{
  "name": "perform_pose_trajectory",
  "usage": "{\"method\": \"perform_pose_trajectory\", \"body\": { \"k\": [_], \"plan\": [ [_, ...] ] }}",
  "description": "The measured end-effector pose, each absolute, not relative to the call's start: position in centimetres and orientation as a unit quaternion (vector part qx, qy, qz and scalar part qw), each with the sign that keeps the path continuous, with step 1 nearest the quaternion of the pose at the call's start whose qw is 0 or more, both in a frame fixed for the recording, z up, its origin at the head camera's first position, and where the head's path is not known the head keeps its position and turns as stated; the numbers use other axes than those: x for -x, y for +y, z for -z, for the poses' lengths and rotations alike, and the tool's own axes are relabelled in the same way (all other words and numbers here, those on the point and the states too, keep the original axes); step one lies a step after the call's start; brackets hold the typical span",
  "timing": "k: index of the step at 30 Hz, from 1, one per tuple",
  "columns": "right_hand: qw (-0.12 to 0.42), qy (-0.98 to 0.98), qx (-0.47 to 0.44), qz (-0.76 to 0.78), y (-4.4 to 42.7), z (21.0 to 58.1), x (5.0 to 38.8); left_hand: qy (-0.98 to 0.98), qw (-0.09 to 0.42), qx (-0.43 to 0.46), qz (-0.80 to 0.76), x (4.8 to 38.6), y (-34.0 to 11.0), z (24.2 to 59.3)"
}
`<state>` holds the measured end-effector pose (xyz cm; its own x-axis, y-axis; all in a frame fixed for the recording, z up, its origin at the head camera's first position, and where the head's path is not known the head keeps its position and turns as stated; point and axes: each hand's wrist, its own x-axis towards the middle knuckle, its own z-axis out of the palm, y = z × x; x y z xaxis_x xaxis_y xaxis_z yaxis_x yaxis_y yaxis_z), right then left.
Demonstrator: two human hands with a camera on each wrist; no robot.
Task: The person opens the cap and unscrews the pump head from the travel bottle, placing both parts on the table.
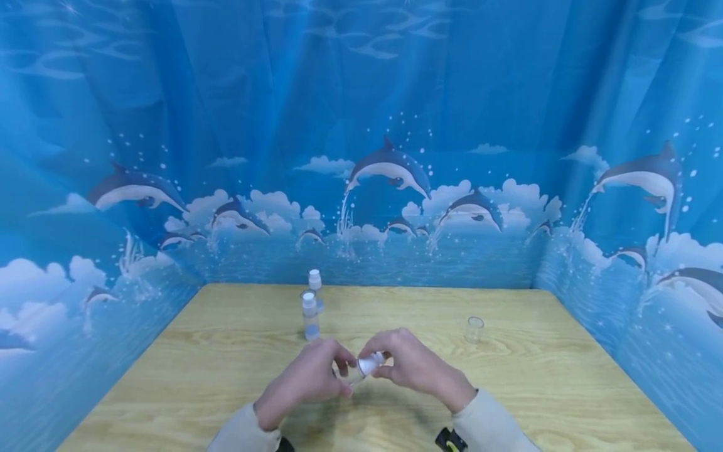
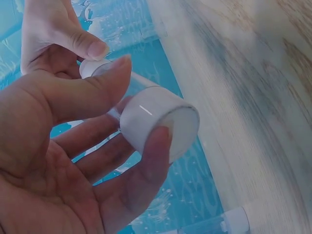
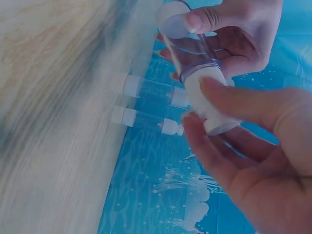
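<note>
A small clear pump bottle [image 1: 369, 363] is tilted between both hands near the front of the table. My left hand [image 1: 317, 374] grips its transparent body, one fingertip touching the white base [image 2: 158, 119] in the left wrist view. The white pump collar [image 3: 204, 90] is pinched between thumb and fingers of my right hand [image 1: 415, 366]. In the right wrist view, the clear wall [image 3: 190, 51] shows between the two hands. A loose transparent cap [image 1: 474, 330] stands on the table beyond my right hand.
Behind my left hand, two similar white-topped bottles stand upright, a nearer bottle [image 1: 310, 319] and a farther bottle [image 1: 315, 280]. The wood-grain table [image 1: 226, 351] is bordered at the back and sides by a blue dolphin-print curtain [image 1: 271, 251].
</note>
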<state>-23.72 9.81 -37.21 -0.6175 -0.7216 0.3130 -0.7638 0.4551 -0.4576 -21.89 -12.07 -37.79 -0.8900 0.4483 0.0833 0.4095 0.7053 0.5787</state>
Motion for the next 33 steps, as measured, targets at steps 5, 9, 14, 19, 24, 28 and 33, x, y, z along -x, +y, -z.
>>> {"method": "perform_pose_trajectory", "body": {
  "k": [5,9,14,19,24,28,33],
  "plan": [
    [-0.019,-0.859,-0.406,-0.312,10.02,37.07,23.90,0.923,0.025,-0.241,-0.299,21.86,-12.04,37.78],
    [-0.051,-0.855,-0.381,-0.348,10.22,37.11,24.09,0.924,0.025,-0.239,-0.297,21.76,-11.98,37.77],
    [-0.062,-0.859,-0.373,-0.346,10.39,37.06,24.25,0.925,0.032,-0.238,-0.296,21.69,-11.91,37.64],
    [-0.078,-0.858,-0.367,-0.351,10.45,37.04,24.32,0.925,0.032,-0.242,-0.291,21.69,-11.86,37.51],
    [-0.087,-0.855,-0.367,-0.355,10.41,37.12,24.29,0.926,0.034,-0.241,-0.288,21.72,-11.83,37.60],
    [-0.078,-0.859,-0.374,-0.341,10.37,37.02,24.26,0.927,0.041,-0.236,-0.289,21.75,-11.80,37.59],
    [-0.076,-0.859,-0.377,-0.338,10.34,36.90,24.10,0.927,0.045,-0.232,-0.290,21.74,-11.75,37.69]
  ]
}}
